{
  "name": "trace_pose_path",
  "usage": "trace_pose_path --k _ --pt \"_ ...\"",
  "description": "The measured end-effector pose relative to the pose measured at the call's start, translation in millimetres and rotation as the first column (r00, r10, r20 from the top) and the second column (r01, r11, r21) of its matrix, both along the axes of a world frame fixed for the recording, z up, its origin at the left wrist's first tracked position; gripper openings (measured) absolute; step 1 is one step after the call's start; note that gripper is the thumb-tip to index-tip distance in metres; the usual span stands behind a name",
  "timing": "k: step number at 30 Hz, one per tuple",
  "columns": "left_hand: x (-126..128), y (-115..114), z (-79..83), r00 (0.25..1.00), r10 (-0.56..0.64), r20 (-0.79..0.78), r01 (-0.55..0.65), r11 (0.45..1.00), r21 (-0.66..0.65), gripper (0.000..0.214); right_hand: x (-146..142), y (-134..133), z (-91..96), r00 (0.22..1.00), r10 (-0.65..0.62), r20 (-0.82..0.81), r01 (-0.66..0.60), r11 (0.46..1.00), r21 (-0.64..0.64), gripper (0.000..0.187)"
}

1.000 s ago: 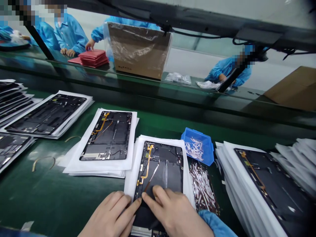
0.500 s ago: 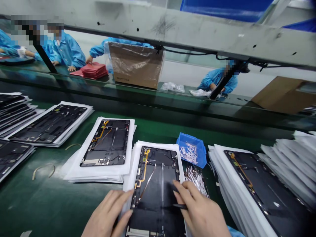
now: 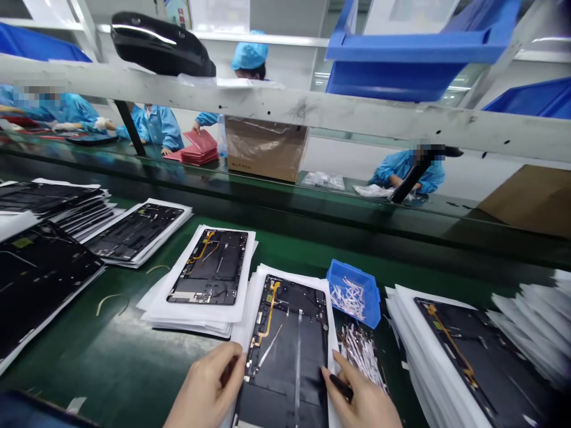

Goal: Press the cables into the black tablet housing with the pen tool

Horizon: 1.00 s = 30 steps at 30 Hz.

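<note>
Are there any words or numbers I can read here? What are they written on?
None can be read.
Cardboard box: a short dark print low on its front, too blurred.
Open tablet between the left hand and right hand: no legible marks.
Papers on the back wall: too far.

ahead of the left hand's fingers (image 3: 225, 362) a stack of white sheets (image 3: 196, 309) crowded in; bare green belt (image 3: 111, 356) lay open to their left. right of the right hand's fingers (image 3: 339, 368), loose strips (image 3: 363, 356) and a blue bin (image 3: 354, 291) blocked passage.
</note>
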State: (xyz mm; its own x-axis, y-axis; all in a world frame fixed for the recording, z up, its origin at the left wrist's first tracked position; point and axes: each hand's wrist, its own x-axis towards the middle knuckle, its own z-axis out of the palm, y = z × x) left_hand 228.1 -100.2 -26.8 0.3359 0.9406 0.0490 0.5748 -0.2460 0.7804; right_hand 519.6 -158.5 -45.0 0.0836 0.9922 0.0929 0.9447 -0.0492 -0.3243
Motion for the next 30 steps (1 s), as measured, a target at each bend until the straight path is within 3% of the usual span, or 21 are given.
trace_pose_path --k 2,4,8,11,13,14,17,19,24,30 --pt "-1.7 2.4 -3.5 0.995 0.001 0.101 0.012 0.992 -0.127 0.029 1.6 0.5 -1.3 0.999 0.008 -0.04 -0.008 1.0 -0.005 0.044" --pt "-4.7 4.4 -10.0 0.988 0.031 0.151 -0.004 0.985 -0.172 0.026 3.2 1.2 -2.9 0.997 -0.001 -0.072 0.001 1.0 0.005 0.042" --pt "-11.5 1.4 -18.7 0.993 0.072 0.09 -0.07 0.997 -0.023 0.026 6.7 0.2 -1.9 0.992 0.019 -0.126 -0.013 0.999 0.048 0.037" --pt "-12.6 -3.7 -15.3 1.0 0.016 0.001 -0.016 0.996 0.089 0.021 2.8 -2.0 6.8 0.999 0.035 -0.011 -0.033 0.984 0.175 0.042" --pt "-11.3 -6.0 -11.7 0.999 -0.019 -0.032 0.021 0.997 0.074 0.027 -7.7 -0.6 15.3 0.983 0.107 0.146 -0.141 0.96 0.244 0.045" --pt "-10.5 -6.8 -10.7 0.999 -0.02 -0.035 0.022 0.998 0.056 0.028 -15.5 1.7 19.2 0.952 0.2 0.23 -0.255 0.936 0.242 0.046" --pt "-9.8 -9.3 -13.4 1.0 0.015 -0.005 -0.015 1.0 0.012 0.026 -44.2 13.7 25.0 0.768 0.484 0.419 -0.585 0.797 0.152 0.044" --pt "-11.0 -11.6 -18.6 0.999 0.029 0.03 -0.029 1.0 0.003 0.023 -61.3 22.8 23.4 0.7 0.543 0.464 -0.655 0.747 0.115 0.047" --pt "-13.5 -17.9 -26.5 0.997 0.027 0.068 -0.022 0.998 -0.064 0.023 -78.1 34.4 21.0 0.695 0.578 0.427 -0.671 0.735 0.098 0.048" --pt "-12.9 -17.8 -18.8 0.999 0.022 0.029 -0.016 0.979 -0.204 0.032 -63.1 25.5 28.0 0.727 0.569 0.383 -0.653 0.745 0.132 0.031"
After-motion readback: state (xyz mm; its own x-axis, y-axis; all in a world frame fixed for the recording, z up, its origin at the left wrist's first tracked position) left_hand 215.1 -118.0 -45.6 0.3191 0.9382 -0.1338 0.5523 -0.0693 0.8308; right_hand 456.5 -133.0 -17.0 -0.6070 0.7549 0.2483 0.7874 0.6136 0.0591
